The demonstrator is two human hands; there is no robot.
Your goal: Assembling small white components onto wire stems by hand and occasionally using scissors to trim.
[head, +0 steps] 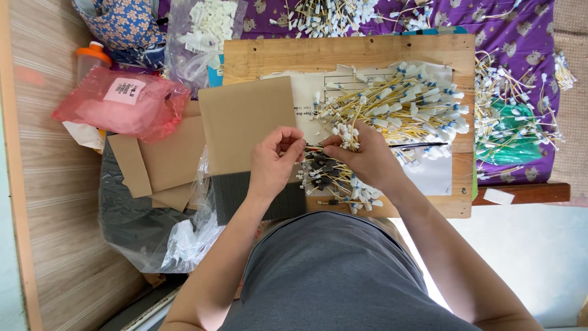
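Observation:
My left hand [274, 158] and my right hand [365, 158] meet over a wooden board [263, 56], pinching a thin yellow wire [311, 146] between their fingertips. A thin black rod or wire [422, 144] sticks out to the right past my right hand. Below the fingers lies a small heap of black pieces [320, 168] mixed with wires. A large pile of yellow wires with white connectors [401, 101] rests on a white paper sheet [306, 92] just beyond my right hand.
A brown cardboard sheet [245, 119] lies left of the hands, with a dark grey foam pad [229, 195] under it. A red plastic bag [125, 101], clear bags [190, 236], an orange-capped bottle [92, 55] and more wire piles [508, 116] on purple cloth [520, 37] surround the board.

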